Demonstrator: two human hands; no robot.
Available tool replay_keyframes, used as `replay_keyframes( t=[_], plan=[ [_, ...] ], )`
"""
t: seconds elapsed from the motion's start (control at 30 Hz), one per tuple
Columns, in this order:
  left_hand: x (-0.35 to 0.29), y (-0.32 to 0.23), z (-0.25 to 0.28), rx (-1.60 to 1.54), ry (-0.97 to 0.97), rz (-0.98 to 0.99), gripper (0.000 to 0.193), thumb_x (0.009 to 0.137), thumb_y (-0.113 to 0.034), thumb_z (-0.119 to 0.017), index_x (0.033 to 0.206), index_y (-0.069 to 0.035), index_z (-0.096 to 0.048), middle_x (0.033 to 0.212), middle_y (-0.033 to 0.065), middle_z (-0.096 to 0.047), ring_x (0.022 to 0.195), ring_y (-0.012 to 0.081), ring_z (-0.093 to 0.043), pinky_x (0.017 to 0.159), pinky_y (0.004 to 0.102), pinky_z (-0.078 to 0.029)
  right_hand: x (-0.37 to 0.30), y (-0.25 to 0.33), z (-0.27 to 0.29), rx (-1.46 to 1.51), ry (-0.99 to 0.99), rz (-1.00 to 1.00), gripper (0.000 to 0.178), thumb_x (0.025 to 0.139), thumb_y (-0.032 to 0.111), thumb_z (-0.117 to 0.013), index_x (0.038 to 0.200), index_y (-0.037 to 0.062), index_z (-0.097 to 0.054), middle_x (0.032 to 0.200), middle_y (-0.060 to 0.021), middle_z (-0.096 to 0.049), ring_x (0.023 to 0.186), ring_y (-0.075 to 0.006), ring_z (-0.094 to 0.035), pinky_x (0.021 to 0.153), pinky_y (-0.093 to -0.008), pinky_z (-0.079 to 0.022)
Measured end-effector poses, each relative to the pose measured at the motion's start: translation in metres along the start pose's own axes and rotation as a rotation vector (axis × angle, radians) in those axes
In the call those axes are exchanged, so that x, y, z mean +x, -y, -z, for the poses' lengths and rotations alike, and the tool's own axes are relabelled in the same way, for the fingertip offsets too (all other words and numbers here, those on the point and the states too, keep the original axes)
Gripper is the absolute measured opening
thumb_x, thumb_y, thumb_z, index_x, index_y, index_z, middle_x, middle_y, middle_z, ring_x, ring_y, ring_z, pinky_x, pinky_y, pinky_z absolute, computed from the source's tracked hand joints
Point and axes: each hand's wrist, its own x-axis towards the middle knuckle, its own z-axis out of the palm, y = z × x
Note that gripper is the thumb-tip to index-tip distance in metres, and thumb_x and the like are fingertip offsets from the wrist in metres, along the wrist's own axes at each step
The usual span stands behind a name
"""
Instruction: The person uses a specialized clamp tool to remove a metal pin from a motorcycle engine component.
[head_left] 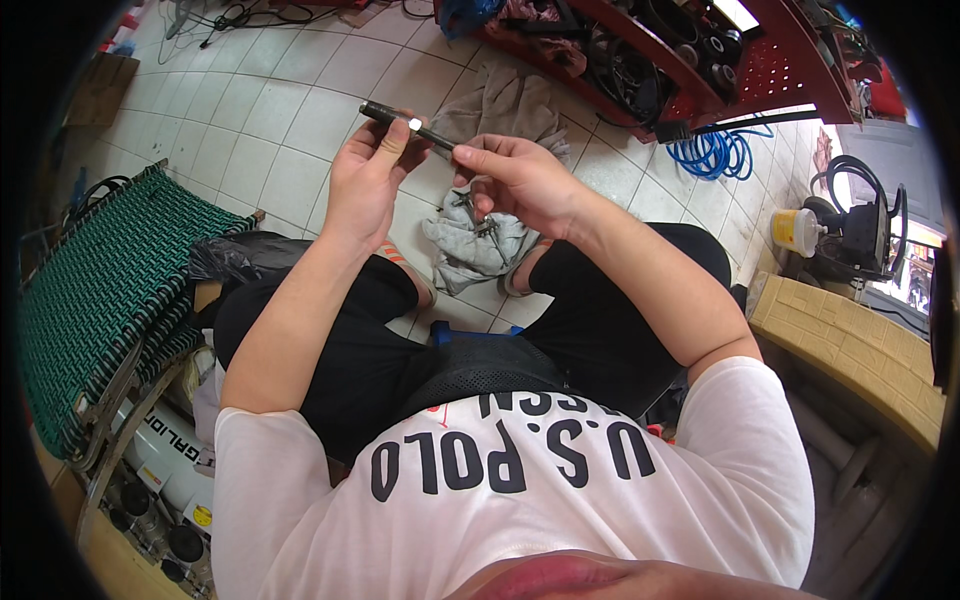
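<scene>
A dark metal rod [436,137] with a thicker left end and a shiny hex nut around its middle spans both hands, raised over the floor and tilted down to the right. My left hand [371,170] is closed round the thick part, its thumb beside the nut. At the thin right end my right hand [522,178] pinches the rod between thumb and forefinger, other fingers curled loosely. Below the hands, a grey rag [468,262] lies between my feet with small dark metal pieces on it. Beyond it is a crumpled grey-brown cloth [545,118].
A red metal rack [655,70] loaded with parts stands at far right, a coiled blue hose [712,153] beside it. To the left is a green woven folding cot [110,290]. A white tub [797,231] and a yellowish block-patterned ledge [845,335] are at right. Tiles [272,105] cover the floor.
</scene>
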Motion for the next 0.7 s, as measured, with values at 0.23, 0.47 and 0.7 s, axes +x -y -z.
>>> replay_keyframes(
  t=[0.23, 0.47, 0.7],
  plan=[
    [-0.002, 0.000, -0.001, 0.030, 0.014, 0.015, 0.031, 0.103, -0.026, -0.067, 0.125, -0.004, -0.063, 0.119, 0.0072, -0.068, 0.106, 0.0185, -0.065, 0.100, 0.0365, -0.051, -0.009, 0.008, -0.001, 0.106, 0.040, -0.057, 0.040, 0.103, 0.040, -0.064, 0.116, 0.0020, -0.062, 0.099, -0.0088, -0.072, 0.062, -0.0131, -0.063, 0.065, -0.0303, -0.054],
    [-0.002, -0.001, -0.002, 0.027, 0.005, 0.023, 0.031, 0.103, -0.026, -0.067, 0.125, -0.004, -0.062, 0.121, 0.0079, -0.068, 0.107, 0.0183, -0.065, 0.100, 0.0363, -0.051, -0.009, 0.008, -0.007, -0.043, -0.073, 0.026, 0.044, 0.107, 0.045, -0.056, 0.112, 0.0013, -0.064, 0.097, -0.0112, -0.073, 0.060, -0.0149, -0.063, 0.066, -0.0320, -0.054],
    [0.000, 0.000, -0.002, 0.012, -0.007, 0.009, 0.029, 0.103, -0.025, -0.068, 0.122, -0.004, -0.063, 0.117, 0.0078, -0.069, 0.104, 0.0185, -0.066, 0.098, 0.0360, -0.052, -0.003, 0.000, 0.001, 0.056, 0.003, -0.064, 0.042, 0.102, 0.041, -0.065, 0.114, 0.0008, -0.061, 0.097, -0.0113, -0.072, 0.060, -0.0147, -0.063, 0.062, -0.0316, -0.054]
  ],
)
